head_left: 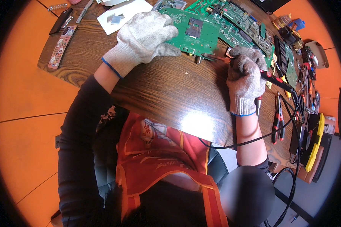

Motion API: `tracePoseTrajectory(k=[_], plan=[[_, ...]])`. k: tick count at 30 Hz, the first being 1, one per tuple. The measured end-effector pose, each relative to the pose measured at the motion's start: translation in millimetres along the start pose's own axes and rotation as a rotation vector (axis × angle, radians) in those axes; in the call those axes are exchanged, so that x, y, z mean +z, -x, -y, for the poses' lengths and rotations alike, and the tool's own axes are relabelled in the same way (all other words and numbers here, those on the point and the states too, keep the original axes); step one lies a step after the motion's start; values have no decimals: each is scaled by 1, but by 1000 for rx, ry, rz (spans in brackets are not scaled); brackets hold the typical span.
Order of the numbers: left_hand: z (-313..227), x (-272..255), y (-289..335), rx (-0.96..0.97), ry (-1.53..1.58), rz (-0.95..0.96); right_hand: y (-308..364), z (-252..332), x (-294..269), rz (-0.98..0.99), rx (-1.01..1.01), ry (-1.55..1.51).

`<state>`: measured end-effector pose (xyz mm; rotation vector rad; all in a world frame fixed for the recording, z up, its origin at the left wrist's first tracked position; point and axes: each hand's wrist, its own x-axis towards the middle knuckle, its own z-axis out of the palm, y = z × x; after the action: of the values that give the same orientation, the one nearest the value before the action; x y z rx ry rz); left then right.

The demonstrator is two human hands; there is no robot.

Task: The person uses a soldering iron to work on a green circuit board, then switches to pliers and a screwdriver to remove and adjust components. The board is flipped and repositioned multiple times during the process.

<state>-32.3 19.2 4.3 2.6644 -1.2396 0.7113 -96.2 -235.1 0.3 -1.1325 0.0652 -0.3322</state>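
My left hand, in a white knitted glove with a blue cuff edge, grips the left side of a green circuit board. Its thumb lies along the board's near edge and the fingers rest on top. The board has a dark patterned patch in its middle. In my gloved right hand is a soldering iron, its black and red handle sticking out to the right with a black cable. The iron's tip points left at small metal parts on the board's near edge; whether it touches them I cannot tell.
More circuit boards lie behind and to the right. Red-handled pliers lie right of my right hand. The iron's cable loops across my right forearm. A white sheet with small parts and a patterned strip are at left.
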Motion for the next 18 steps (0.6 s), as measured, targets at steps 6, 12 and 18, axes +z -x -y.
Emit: tracePoseTrajectory(k=[6,12,18], plan=[[-1,-1,0,-45,-18,81,3,1,4,-7,-18,25],[0,2,2,-11,-25,12,1,2,9,10,-10,28],[-1,2,1,-25,-15,14,0,-1,7,-70,33,114]])
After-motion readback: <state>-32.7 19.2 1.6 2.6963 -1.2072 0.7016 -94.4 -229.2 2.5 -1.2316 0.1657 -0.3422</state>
